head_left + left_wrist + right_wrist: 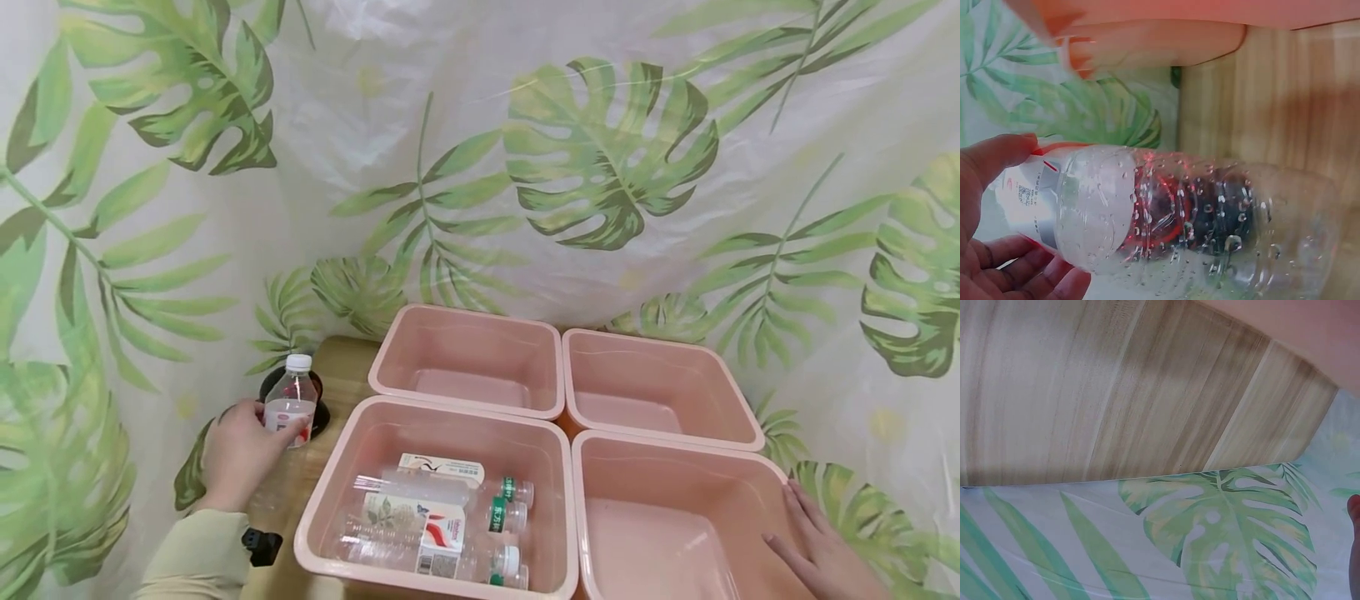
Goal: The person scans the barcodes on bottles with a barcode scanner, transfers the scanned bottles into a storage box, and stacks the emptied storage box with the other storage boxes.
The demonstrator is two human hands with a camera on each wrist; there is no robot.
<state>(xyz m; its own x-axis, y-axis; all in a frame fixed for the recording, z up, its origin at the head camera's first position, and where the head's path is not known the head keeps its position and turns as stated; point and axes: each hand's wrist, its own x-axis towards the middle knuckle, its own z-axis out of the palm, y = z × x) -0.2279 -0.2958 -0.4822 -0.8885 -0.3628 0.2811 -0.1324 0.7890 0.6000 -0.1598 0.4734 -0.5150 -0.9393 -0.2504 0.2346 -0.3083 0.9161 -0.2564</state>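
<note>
at the frame's left the left hand [242, 454] grips a bottle [292, 390] round its label [287, 408], a good hold for something likely light, squashy and slippery, while the right hand [825, 542] lies straight-fingered beside a bin [645, 475], lower right.

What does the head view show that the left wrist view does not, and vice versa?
Only the head view shows the right hand and the bottles lying in a bin. Only the left wrist view shows a QR code and droplets on the held bottle. Both show the left hand, that bottle, bins, table and leafy sheet.
</note>
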